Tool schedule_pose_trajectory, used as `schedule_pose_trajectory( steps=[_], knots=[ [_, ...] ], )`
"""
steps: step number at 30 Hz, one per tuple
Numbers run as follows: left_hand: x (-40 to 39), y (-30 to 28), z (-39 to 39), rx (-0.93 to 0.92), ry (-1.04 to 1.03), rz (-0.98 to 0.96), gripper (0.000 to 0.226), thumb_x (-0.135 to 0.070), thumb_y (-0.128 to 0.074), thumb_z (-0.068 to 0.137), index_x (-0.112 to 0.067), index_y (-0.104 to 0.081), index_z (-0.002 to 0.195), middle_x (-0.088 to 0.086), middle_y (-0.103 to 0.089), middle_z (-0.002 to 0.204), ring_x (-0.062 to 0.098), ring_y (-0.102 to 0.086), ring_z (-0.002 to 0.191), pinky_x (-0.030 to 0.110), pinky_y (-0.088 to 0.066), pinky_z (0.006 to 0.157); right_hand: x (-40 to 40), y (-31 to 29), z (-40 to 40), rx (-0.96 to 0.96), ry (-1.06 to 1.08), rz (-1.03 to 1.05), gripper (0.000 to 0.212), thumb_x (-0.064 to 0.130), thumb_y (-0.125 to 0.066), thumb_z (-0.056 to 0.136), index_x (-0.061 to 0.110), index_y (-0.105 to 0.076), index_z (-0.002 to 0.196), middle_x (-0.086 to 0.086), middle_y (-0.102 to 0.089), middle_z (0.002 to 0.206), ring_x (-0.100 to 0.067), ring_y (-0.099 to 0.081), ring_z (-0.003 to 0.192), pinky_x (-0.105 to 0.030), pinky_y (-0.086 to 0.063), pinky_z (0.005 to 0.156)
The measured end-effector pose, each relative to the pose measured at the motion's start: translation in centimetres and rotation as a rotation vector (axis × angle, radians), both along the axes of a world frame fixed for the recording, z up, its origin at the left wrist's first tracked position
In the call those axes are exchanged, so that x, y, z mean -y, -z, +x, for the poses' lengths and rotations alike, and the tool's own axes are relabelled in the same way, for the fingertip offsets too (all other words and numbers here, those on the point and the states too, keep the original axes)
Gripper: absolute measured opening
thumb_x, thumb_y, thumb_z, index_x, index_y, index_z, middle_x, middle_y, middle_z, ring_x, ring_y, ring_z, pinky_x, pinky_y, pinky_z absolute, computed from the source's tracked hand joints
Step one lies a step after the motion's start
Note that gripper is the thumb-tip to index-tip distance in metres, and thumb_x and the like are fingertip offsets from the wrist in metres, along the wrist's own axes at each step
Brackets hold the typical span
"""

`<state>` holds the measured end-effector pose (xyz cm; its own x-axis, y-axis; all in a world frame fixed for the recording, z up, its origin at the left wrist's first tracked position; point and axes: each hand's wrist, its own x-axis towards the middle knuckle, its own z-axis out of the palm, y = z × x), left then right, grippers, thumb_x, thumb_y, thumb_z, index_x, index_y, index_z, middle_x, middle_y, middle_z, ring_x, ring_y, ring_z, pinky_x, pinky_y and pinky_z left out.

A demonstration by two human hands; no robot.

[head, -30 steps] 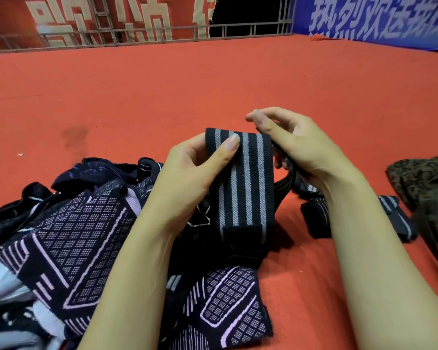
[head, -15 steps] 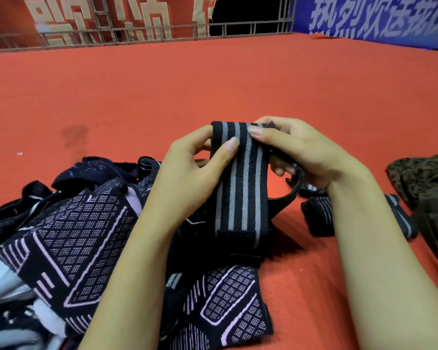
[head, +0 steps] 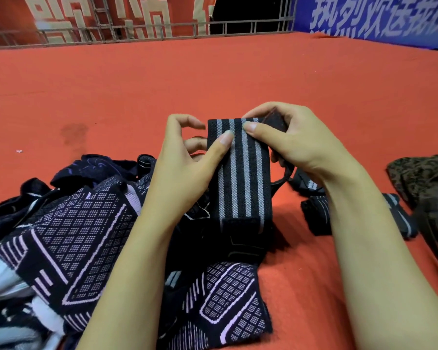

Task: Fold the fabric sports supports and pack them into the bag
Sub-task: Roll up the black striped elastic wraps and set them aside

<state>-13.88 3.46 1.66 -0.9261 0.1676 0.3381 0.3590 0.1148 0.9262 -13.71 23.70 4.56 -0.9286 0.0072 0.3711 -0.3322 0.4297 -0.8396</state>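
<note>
Striped support band [head: 240, 170], black with grey stripes, stands near the centre of the frame, held upright between both hands above the red floor [head: 213, 79]. The left hand [head: 185, 168] lays its thumb flat across the band's front face near the top, while its fingers curl behind the left edge, so its grip is clamped on the band, probably to keep the folded layers stacked. The right hand [head: 296, 145] pinches the top right corner between thumb and forefinger, where a dark flap shows behind the stripes; its grip is likewise closed on the band, seemingly to line up the fold. A thin dark loop [head: 283, 175] hangs out from the band's right side below that hand. The lower end of the band meets a black patch, likely a fastening strip, and rests on the heap beneath.

At lower left lies a pile of patterned supports [head: 81, 236], dark with pale grid marks, unfolded and overlapping. Just right of the band, partly behind the right forearm, sit two striped bands [head: 319, 215], apparently already folded. At the right edge a mottled dark bag [head: 420, 178] waits, well apart from the hands; packing looks not yet begun for this piece.
</note>
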Motion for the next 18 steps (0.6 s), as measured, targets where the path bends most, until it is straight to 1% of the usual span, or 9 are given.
schedule_pose_trajectory(
  steps=[2,4,5,7,10,12,14,16,18],
  knots=[
    [0.5,-0.1,-0.1,-0.027,0.125,-0.04,0.033,-0.033,-0.07,0.1,-0.03,-0.057,0.13,0.006,-0.078,0.101,0.028,-0.076,0.095,0.051,-0.06,0.086,0.0,0.2,-0.3,-0.02,0.027,-0.027,0.012,0.018,-0.07,0.098,0.015,-0.073,0.11,0.004,-0.056,0.065,-0.005,-0.05,0.046,-0.017,-0.042,0.044],
    [0.9,-0.3,-0.2,-0.064,0.194,-0.084,0.025,-0.024,-0.066,0.103,-0.028,-0.07,0.127,0.006,-0.078,0.108,0.029,-0.073,0.106,0.048,-0.059,0.094,0.1,0.2,-0.4,-0.023,0.022,-0.021,0.014,0.015,-0.069,0.098,0.015,-0.069,0.112,-0.006,-0.05,0.069,-0.007,-0.048,0.047,-0.019,-0.042,0.044],
    [1.0,-0.3,-0.2,-0.068,0.193,-0.086,0.023,-0.023,-0.065,0.103,-0.027,-0.074,0.124,0.005,-0.079,0.107,0.027,-0.073,0.108,0.046,-0.058,0.096,0.2,0.3,-0.4,-0.022,0.006,-0.016,0.013,0.015,-0.068,0.098,0.015,-0.068,0.112,-0.01,-0.047,0.07,-0.009,-0.047,0.048,-0.019,-0.042,0.044],
    [0.9,-0.4,-0.1,-0.069,0.164,-0.072,0.019,-0.024,-0.066,0.103,-0.025,-0.078,0.118,0.001,-0.08,0.107,0.024,-0.074,0.108,0.04,-0.057,0.095,0.2,0.2,-0.3,-0.019,-0.037,-0.019,0.008,0.014,-0.066,0.1,0.015,-0.068,0.107,-0.012,-0.045,0.071,-0.013,-0.046,0.052,-0.02,-0.042,0.044],
    [0.8,-0.2,-0.3,-0.069,0.106,-0.053,0.018,-0.026,-0.067,0.103,-0.025,-0.08,0.115,-0.004,-0.08,0.108,0.021,-0.074,0.109,0.041,-0.058,0.094,0.1,0.1,-0.1,0.004,-0.095,-0.067,0.014,0.01,-0.06,0.103,0.016,-0.072,0.106,-0.009,-0.045,0.068,-0.011,-0.046,0.048,-0.018,-0.041,0.043],
    [0.8,-0.2,-0.4,-0.002,0.095,0.022,0.018,-0.027,-0.067,0.102,-0.023,-0.08,0.113,-0.003,-0.08,0.107,0.017,-0.075,0.103,0.037,-0.058,0.087,-0.2,0.1,0.2,0.022,-0.181,-0.084,0.024,0.006,-0.055,0.104,0.017,-0.074,0.114,-0.015,-0.042,0.069,-0.012,-0.042,0.042,-0.021,-0.042,0.045],
    [0.7,-0.3,-0.4,0.106,0.111,0.117,0.018,-0.029,-0.069,0.099,-0.021,-0.081,0.11,0.001,-0.081,0.103,0.015,-0.075,0.091,0.032,-0.057,0.073,-0.6,0.1,0.5,0.048,-0.267,-0.078,0.037,-0.002,-0.048,0.102,0.016,-0.074,0.122,-0.013,-0.04,0.063,-0.015,-0.037,0.04,-0.024,-0.041,0.046],
    [0.7,-0.6,-0.4,0.173,0.112,0.176,0.019,-0.031,-0.07,0.097,-0.019,-0.081,0.107,0.001,-0.081,0.095,0.012,-0.074,0.076,0.027,-0.055,0.061,-1.2,0.2,0.8,0.081,-0.305,-0.027,0.048,-0.008,-0.044,0.098,0.018,-0.071,0.127,0.001,-0.047,0.059,-0.015,-0.039,0.042,-0.026,-0.039,0.047],
    [0.7,-0.7,-0.3,0.204,0.117,0.217,0.021,-0.032,-0.07,0.095,-0.016,-0.08,0.105,-0.003,-0.078,0.083,0.006,-0.069,0.061,0.019,-0.052,0.052,-1.7,0.0,1.1,0.097,-0.313,0.056,0.051,-0.01,-0.045,0.097,0.02,-0.068,0.131,0.017,-0.058,0.059,-0.011,-0.044,0.045,-0.027,-0.039,0.05]
  ],
)
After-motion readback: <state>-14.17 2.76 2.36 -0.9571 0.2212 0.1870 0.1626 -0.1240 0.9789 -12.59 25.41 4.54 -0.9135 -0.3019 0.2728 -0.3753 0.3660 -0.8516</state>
